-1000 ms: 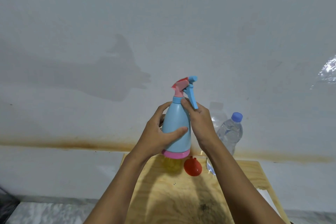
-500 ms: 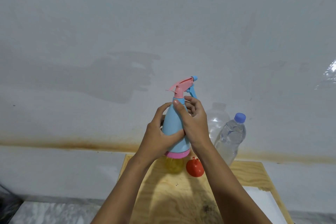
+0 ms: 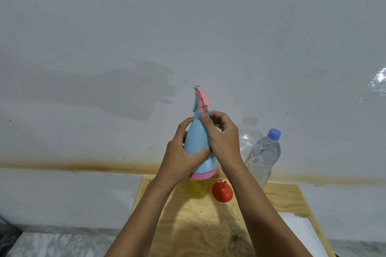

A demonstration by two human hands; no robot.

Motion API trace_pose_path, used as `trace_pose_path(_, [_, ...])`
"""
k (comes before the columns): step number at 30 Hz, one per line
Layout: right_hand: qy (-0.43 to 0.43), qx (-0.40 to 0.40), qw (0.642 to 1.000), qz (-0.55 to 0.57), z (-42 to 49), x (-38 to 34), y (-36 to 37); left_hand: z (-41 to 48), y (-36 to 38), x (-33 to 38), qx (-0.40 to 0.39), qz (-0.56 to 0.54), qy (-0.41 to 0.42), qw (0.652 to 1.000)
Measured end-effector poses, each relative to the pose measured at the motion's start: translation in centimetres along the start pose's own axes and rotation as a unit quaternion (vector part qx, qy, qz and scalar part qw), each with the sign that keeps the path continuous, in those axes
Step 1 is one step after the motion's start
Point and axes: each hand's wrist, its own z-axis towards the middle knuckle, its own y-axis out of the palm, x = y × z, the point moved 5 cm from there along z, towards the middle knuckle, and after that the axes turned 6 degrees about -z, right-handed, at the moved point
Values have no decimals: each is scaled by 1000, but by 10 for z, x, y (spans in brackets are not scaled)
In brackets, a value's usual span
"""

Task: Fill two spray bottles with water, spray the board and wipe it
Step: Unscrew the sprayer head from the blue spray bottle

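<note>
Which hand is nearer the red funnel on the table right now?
Right. The right hand grips the blue spray bottle neck, its wrist passing just above the red funnel; the left hand holds the bottle's body, farther left.

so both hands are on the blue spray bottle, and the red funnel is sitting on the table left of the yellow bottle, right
Not quite. In the head view the red funnel sits right of the yellow bottle on the table. The left hand and right hand do hold the blue spray bottle.
</note>
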Motion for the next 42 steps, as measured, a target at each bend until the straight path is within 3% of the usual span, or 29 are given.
trace_pose_path(4, [-1,-32,999,-26,-1,-1,3,0,-1,-1,5,19,1,1000])
trace_pose_path(9, [-23,-3,998,-56,0,-3,4,1,1,-5,1,24,-5,1000])
trace_pose_path(16, [-27,-39,997,-62,-2,-1,7,-1,-2,-11,10,30,-11,999])
trace_pose_path(30, [-38,-36,995,-88,-4,0,12,-5,-5,-16,13,3,3,1000])
trace_pose_path(42, [-13,-36,999,-16,-6,-10,5,-11,-8,-30,6,5,-14,1000])
